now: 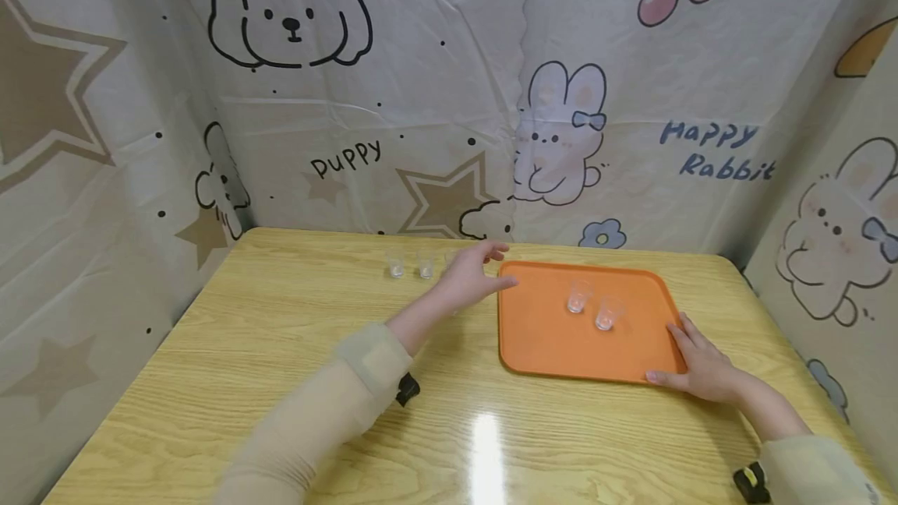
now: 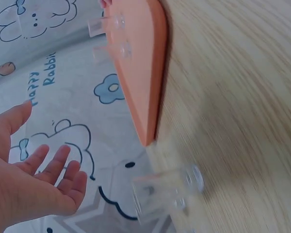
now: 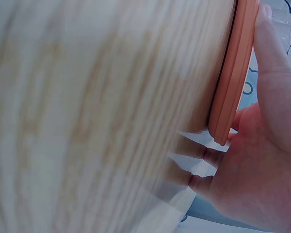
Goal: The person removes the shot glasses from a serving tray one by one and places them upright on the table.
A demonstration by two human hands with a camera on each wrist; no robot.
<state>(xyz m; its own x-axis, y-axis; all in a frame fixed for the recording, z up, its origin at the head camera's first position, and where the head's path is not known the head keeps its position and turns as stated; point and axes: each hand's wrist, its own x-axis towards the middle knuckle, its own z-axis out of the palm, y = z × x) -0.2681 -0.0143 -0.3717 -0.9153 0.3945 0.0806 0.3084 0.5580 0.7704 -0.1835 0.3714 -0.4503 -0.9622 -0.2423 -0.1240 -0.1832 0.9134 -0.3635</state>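
Note:
My left hand (image 1: 468,275) hangs in the air by the left edge of an orange tray (image 1: 540,345), thumb and fingers apart and nothing between them. Two small clear cups (image 1: 577,298) stand upright on the tray, right of its middle. Left of it, more clear cups (image 1: 425,265) stand in a row on the table, partly hidden behind my left hand. In the left wrist view a clear cup (image 2: 167,187) is close beside that hand. My right hand (image 1: 708,365) holds the tray's front right corner, thumb along the front rim and fingers at the right side.
The wood-grain table (image 1: 561,443) extends beneath the tray and cups. A pale cloth (image 1: 435,84) printed with cartoon animals and stars hangs along the table's back and both sides. A black strap piece (image 1: 408,390) shows under the left sleeve.

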